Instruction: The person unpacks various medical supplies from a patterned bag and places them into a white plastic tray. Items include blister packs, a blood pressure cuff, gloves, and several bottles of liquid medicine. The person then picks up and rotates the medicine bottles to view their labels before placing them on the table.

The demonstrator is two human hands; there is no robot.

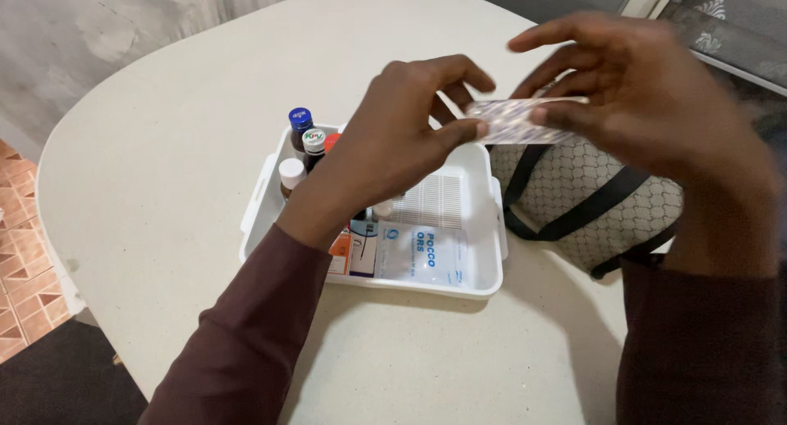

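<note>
Both my hands hold one silvery blister strip of pills (515, 120) above the far right corner of a white plastic tray (484, 228). My left hand (402, 138) pinches the strip's left end between thumb and fingers. My right hand (639, 89) grips its right end, fingers spread over it. The tray holds small medicine bottles (302, 146) at its left, a few small boxes (352, 253) and a white and blue sachet (422, 253) along its near side. My left forearm hides part of the tray's contents.
A patterned beige bag with black straps (574, 195) lies on the table right of the tray, under my right hand. The pale rounded table (164, 146) stretches left and toward me. Tiled floor (20, 253) shows at the lower left, and a grey wall stands behind.
</note>
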